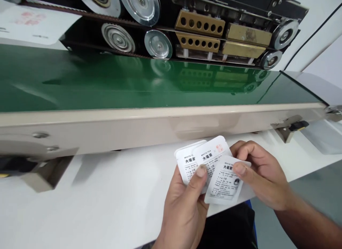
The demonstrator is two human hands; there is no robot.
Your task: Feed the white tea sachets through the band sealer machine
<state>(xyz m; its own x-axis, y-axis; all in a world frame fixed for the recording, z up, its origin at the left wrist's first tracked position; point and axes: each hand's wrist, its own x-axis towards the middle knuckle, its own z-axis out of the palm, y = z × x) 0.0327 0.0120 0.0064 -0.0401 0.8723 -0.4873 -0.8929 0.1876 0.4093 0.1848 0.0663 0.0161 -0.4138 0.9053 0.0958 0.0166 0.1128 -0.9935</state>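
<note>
My left hand (184, 206) grips a small fan of white tea packets (205, 158) printed "WHITE TEA", with its thumb pressed across their fronts. My right hand (260, 174) pinches one more white tea packet (226, 183) between thumb and fingers, overlapping the fan's right side. Both hands hover over the front edge of the white table (107, 206), just below the beige frame (133, 126) of a sealing machine.
A green conveyor belt (120, 81) runs across the view. Behind it sit the machine's silver wheels (140, 4) and brass blocks (200, 26). A white printed sheet (32, 22) lies at the far left. A black cable (312, 33) crosses the upper right.
</note>
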